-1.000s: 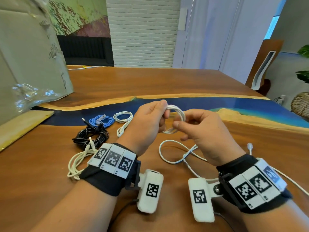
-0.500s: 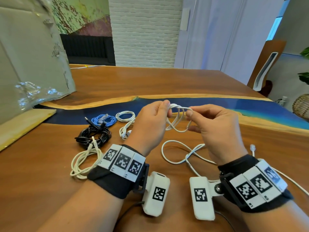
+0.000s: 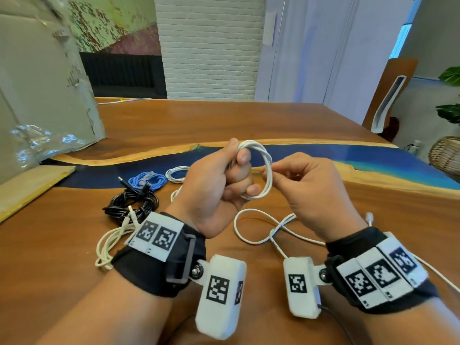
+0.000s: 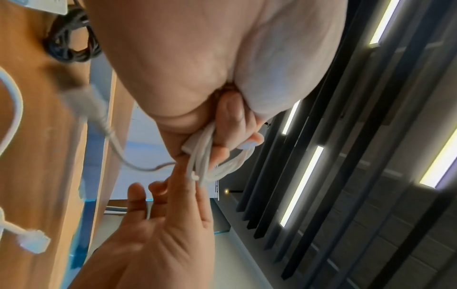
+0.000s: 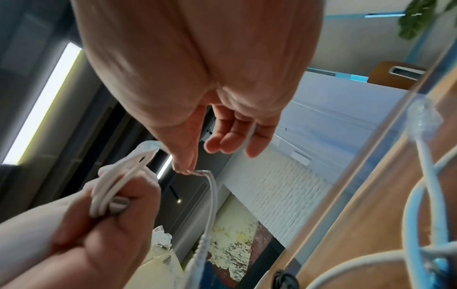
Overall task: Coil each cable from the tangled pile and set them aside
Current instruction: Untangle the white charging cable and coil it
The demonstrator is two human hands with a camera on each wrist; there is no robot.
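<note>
Loose cable nearest: a thin white cable with a clear plug [image 3: 258,229] is lying uncoiled in open loops on the brown wooden table with a blue resin strip [image 3: 224,120], just below the hands, still awaiting its turn.
Left hand: the left hand [image 3: 216,185] is clenching round one side of a small white cable coil [image 3: 267,170], raised clear of the table; thumb pressing the strands from above.
Right hand: the right hand [image 3: 311,188] is pinching the coil's free end between thumb and forefinger at the ring's right edge, the other fingers [image 5: 230,136] hanging relaxed and holding nothing.
Step in hand: judging by the short tail, the person is finishing this coil, securing the last bit.
Next move: tucking or wrapping the end so the loops are not springing apart, then setting the coil aside.
Finished coils, left and farther: a cream cable bundle [image 3: 112,242], a black cable coil [image 3: 132,205], a blue cable coil [image 3: 148,180] and a small white coil [image 3: 176,174] are resting near one another on the table.
</note>
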